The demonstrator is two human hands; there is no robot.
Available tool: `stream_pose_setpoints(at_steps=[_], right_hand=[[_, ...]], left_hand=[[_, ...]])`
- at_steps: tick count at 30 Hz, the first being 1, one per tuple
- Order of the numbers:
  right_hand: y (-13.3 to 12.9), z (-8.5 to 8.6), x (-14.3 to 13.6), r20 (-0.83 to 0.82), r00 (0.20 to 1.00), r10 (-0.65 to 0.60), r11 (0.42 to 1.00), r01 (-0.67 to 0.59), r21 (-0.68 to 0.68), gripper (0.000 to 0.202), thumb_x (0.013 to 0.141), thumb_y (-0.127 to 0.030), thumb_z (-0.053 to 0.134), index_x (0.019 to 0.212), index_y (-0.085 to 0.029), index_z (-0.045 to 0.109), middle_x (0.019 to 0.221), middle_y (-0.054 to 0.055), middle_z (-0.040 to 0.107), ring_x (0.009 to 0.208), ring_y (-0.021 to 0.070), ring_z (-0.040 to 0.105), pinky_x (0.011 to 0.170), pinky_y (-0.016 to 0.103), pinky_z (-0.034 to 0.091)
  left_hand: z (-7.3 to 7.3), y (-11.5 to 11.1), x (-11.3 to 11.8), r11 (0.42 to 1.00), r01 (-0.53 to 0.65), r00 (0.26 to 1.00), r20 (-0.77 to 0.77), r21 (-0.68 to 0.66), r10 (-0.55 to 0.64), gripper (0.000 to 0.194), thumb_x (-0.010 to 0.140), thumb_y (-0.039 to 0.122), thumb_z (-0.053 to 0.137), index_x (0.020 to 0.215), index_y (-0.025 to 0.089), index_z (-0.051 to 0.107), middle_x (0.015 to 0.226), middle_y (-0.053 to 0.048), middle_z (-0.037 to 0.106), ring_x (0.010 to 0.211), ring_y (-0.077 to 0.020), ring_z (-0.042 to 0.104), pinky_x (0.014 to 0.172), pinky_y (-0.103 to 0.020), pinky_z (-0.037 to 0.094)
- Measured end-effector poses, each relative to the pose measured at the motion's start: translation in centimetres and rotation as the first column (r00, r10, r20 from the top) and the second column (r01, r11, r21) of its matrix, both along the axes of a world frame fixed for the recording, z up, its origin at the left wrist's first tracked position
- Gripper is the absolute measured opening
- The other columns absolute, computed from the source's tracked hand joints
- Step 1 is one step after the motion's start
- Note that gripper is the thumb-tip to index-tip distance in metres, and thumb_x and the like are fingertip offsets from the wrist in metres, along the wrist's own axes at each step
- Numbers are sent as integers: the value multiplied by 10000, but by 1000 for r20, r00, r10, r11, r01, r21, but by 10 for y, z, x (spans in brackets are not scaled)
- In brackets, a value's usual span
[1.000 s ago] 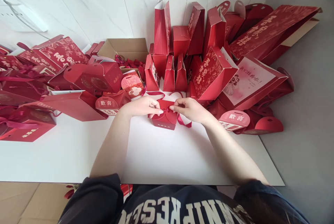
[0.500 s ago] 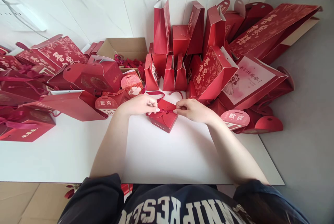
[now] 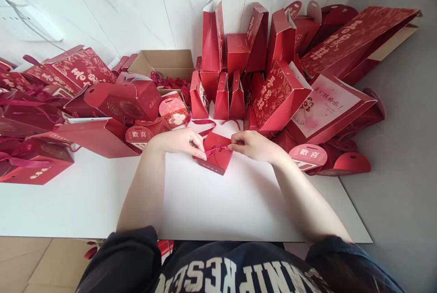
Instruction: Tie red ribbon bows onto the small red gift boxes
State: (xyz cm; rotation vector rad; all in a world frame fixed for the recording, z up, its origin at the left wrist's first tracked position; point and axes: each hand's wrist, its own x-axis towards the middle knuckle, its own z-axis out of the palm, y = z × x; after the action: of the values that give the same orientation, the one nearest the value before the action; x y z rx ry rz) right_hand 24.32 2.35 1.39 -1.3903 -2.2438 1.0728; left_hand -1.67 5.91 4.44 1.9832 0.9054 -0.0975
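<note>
A small red box sits on the white table between my hands, one corner towards me. Across its top runs a dark pink ribbon, drawn sideways. My left hand pinches the ribbon at the box's left side. On the right, my right hand pinches the other part of the ribbon, fingertips close to the box's edge. Loose ribbon lies curled on the table behind the box.
Several red gift boxes and bags crowd the left of the white table. More red bags stand behind and to the right. An open cardboard box holding dark pink ribbons stands by the tiled wall.
My left hand has moved slightly left and down, with the ribbon stretched from it. The small box has turned a little, and its top shows more. My right hand has hardly moved.
</note>
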Motion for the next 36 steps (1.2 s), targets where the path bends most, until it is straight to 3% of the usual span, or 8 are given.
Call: stream_pose_setpoints(at_steps=[4,8,12,17,22,29,33,36], right_hand=[[0,1,-1,2,1000,1,1000,-1,-16,311,853,-347,539,604,-202,422,590,-43,408,588,119,386,553,250,289],[1,0,1,-8,1000,15,1000,-15,-25,293,858,-346,534,619,-201,447,603,-38,450,591,119,410,549,249,296],[2,3,5,-25,999,21,998,-23,-51,292,863,-341,529,621,-197,451,607,-34,470,587,116,425,539,246,299],[2,13,9,-26,999,-24,996,22,-85,311,873,-396,544,642,-190,509,608,-29,494,514,100,405,500,251,299],[2,15,15,-87,996,-36,986,22,-163,350,865,-475,567,661,-192,546,600,-28,470,507,107,410,508,265,336],[9,8,25,-236,957,170,981,-188,-55,330,817,-507,665,771,-185,719,913,47,607,822,173,566,779,307,440],[10,3,23,-376,910,176,959,-244,-141,315,836,-471,668,908,-175,747,839,46,672,785,176,602,745,309,470],[10,-5,17,-469,868,162,944,-274,-182,341,848,-453,659,1026,-177,749,905,62,721,814,188,647,748,320,503]], left_hand=[[-3,0,4,1000,-13,995,96,14,12,210,771,429,735,802,234,808,810,-21,649,752,-142,573,658,-256,418],[-17,4,13,991,-111,949,305,70,85,159,778,399,743,813,258,808,1148,-49,688,1169,-237,568,1006,-345,413],[-33,10,21,997,-77,887,456,3,67,150,800,348,733,865,236,809,984,-74,767,1181,-253,602,1157,-443,285],[-42,11,25,990,-134,892,441,54,97,139,761,346,771,838,238,812,842,-52,757,1009,-207,650,1140,-410,312],[-42,8,28,979,-169,902,418,112,108,161,771,371,757,820,226,809,846,-41,733,889,-176,621,998,-357,419],[-34,5,31,976,-185,921,367,114,132,206,792,392,729,799,197,796,709,2,647,703,-125,503,858,-319,433],[-32,5,31,979,-167,934,337,121,117,231,758,415,757,827,197,790,679,11,640,682,-122,496,802,-301,429],[-31,5,30,987,-129,939,331,100,90,240,764,402,755,904,212,795,728,-4,694,717,-131,552,813,-291,436]])
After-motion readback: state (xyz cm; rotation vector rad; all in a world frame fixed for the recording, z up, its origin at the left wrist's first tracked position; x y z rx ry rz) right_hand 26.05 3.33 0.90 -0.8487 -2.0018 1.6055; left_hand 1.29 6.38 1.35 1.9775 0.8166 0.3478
